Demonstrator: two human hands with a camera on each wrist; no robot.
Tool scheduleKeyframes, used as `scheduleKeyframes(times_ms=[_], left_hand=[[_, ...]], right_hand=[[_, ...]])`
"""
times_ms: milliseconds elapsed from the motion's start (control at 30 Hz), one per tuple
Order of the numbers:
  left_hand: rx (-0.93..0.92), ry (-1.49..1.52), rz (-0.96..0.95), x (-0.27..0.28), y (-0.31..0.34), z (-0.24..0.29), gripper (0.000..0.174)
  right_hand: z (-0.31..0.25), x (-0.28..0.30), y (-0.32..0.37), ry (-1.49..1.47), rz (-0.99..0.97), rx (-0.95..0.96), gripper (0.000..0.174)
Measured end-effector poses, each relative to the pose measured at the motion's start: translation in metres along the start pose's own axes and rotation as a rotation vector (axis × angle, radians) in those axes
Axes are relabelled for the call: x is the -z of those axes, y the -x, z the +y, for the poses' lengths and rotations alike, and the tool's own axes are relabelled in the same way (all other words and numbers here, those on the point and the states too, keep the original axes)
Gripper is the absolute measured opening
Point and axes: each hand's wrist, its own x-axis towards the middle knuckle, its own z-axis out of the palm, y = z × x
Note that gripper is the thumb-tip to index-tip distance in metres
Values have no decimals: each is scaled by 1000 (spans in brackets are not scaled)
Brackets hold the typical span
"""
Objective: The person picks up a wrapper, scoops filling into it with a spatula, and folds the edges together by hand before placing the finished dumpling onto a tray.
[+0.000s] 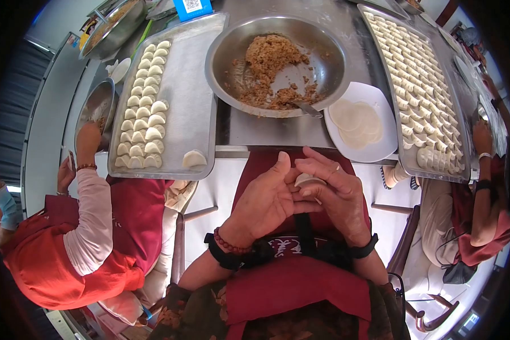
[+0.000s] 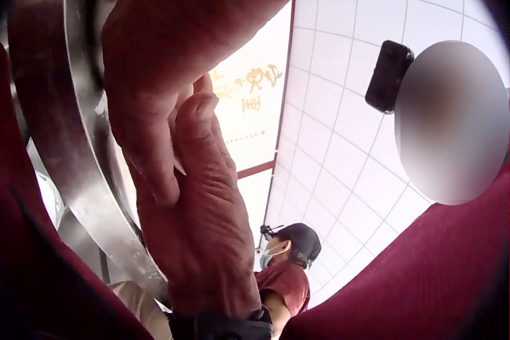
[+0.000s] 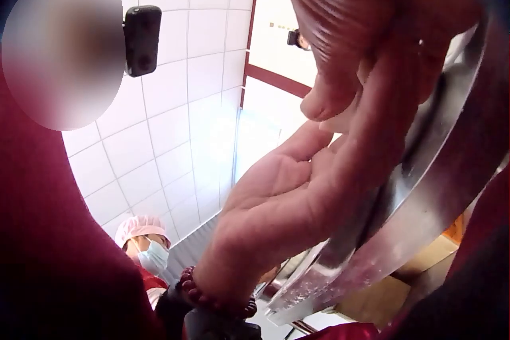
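The dumpling (image 1: pixel 307 181) is held just off the near edge of the table (image 1: pixel 277 131). It is pinched by the curled fingers of the right hand (image 1: pixel 337 195); the left hand (image 1: pixel 262 203) is held open beside it, fingers extended. Filling (image 1: pixel 275 55) is contained in the bowl (image 1: pixel 220 89), wrappers (image 1: pixel 356 124) on the plate (image 1: pixel 381 151). In the left tray (image 1: pixel 190 73), rows are set along the left edge, one piece (image 1: pixel 194 158) at the near right corner.
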Motion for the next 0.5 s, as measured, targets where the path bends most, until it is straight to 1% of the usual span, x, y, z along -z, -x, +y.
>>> scheduleKeyframes(times_ms=[100, 200, 333, 433, 500], left_hand=[[-7, -9, -12, 2, -1, -2, 59], [-1, -45, -48, 2, -1, -1, 61], [14, -73, -71, 2, -2, -1, 64], [15, -60, -49, 3, -2, -2, 64], [4, -32, -75, 11, -4, -5, 65]], right_hand=[[-3, 0, -2, 172, -29, 159, 26], [5, 0, -3, 194, -41, 214, 27], [4, -2, -2, 175, -48, 173, 28], [6, -3, 0, 141, -31, 155, 26], [2, -4, 0, 115, -19, 139, 25]])
